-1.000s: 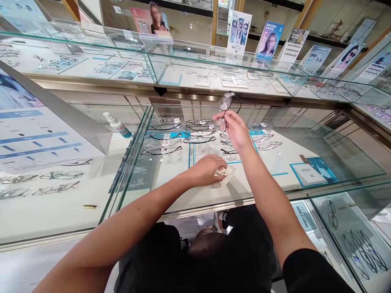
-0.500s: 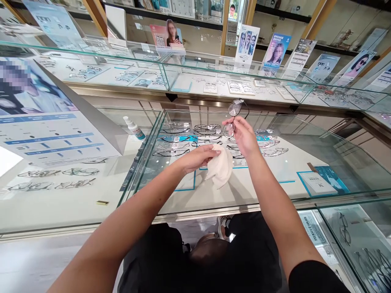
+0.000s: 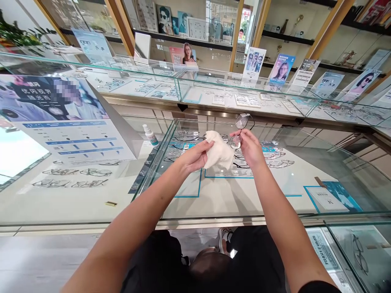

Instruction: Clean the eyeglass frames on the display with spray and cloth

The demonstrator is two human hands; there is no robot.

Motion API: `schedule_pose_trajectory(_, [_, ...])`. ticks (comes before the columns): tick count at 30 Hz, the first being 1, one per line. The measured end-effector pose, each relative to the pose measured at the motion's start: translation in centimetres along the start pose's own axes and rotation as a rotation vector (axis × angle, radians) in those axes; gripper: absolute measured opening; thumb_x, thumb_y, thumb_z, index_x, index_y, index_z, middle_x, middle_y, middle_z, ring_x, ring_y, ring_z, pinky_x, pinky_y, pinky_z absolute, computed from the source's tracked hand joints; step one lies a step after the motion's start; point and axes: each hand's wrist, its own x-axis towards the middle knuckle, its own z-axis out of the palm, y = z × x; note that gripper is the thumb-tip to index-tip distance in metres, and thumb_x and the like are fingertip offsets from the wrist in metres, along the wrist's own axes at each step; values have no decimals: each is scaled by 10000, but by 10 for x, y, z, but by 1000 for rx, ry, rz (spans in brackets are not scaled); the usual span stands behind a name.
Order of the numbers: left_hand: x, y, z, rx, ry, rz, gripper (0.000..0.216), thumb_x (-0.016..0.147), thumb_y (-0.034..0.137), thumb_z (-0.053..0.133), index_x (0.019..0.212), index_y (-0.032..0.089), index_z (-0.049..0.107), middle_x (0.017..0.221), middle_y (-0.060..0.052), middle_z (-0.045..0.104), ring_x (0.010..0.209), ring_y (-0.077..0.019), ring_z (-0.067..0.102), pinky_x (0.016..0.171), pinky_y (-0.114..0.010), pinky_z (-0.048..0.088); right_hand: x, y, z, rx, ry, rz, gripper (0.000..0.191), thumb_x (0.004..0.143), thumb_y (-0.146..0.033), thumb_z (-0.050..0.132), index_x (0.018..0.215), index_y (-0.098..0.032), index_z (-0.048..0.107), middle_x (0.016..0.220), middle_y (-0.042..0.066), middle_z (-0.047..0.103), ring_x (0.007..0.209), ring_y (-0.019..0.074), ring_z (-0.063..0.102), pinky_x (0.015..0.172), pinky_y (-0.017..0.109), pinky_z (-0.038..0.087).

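Observation:
Between thumb and fingers, my left hand (image 3: 195, 158) pinches a cream-white cloth (image 3: 219, 152) by its left edge, and the cloth hangs loosely spread toward the right. My right hand (image 3: 249, 146) grips a pair of eyeglasses (image 3: 242, 121) near the middle of the frame. The glasses are turned on end, one round lens above my fingers and the other below them. A small gap separates the cloth from my right hand. Both hands are above the glass display case (image 3: 226, 203), where several rows of eyeglasses lie.
A white spray bottle (image 3: 150, 135) stands on the left counter beside a large folded sign (image 3: 76, 134). A brochure (image 3: 331, 197) with a blue border lies at the right. Behind, a second glass case (image 3: 210, 106) holds glasses and small standing cards (image 3: 254, 63).
My left hand has lifted the cloth and spread it toward the glasses. The glasses remain upright in my right hand. The head view has shifted, so everything sits lower and mostly further right.

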Motion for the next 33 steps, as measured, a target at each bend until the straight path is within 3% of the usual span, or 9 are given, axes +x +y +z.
schedule_pose_trajectory(4, [-2,4,-2,21,30,16,188,893,132,788,1073,130,734,1012,-97,819,912,-209,808,905,-320,651,0,1,0,-29,-10,18,237,889,-500,772,918,-271,717,1048,43,819,901,196,673,787,332,512])
schedule_pose_trajectory(11, [-8,13,-1,40,13,8,384,721,-12,833,1019,158,661,913,-29,776,830,-150,787,793,-235,641,-1,2,0,-32,-33,7,228,901,-492,761,917,-268,725,1034,44,814,921,202,669,761,328,487])
schedule_pose_trajectory(16, [-6,15,-3,70,4,61,501,722,76,895,1147,191,655,1009,-22,775,851,-143,775,771,-232,627,-3,0,1,-42,-82,43,236,896,-500,769,909,-269,719,1017,43,805,966,218,679,800,343,492])
schedule_pose_trajectory(18, [-3,15,-6,104,15,90,516,736,144,919,1175,199,654,972,-8,763,775,-127,745,704,-219,599,-4,-2,2,-62,-123,75,254,890,-514,773,901,-266,715,991,46,799,963,225,675,801,350,489])
schedule_pose_trajectory(20, [0,16,-9,121,58,129,483,744,197,932,1143,196,660,885,15,736,677,-101,690,632,-200,553,-6,-2,4,-69,-172,97,264,895,-522,771,898,-263,719,985,48,799,920,218,660,793,351,480])
schedule_pose_trajectory(23, [3,18,-12,96,104,190,393,746,226,932,1044,175,681,855,12,722,695,-104,680,655,-210,562,-9,-1,7,-67,-239,130,273,909,-529,767,895,-259,727,991,49,804,844,203,628,775,349,467])
schedule_pose_trajectory(29, [0,24,-8,35,24,204,209,835,217,766,1030,144,752,806,-35,717,662,-119,636,643,-230,552,-13,8,14,-54,-329,169,241,926,-492,775,910,-252,763,982,46,812,826,196,624,756,332,447])
schedule_pose_trajectory(33, [0,26,-8,30,76,190,503,669,9,643,1134,157,763,1016,-75,797,730,-123,687,686,-235,561,-14,11,16,-41,-325,175,248,919,-501,783,916,-253,775,999,44,804,858,202,643,744,324,439])
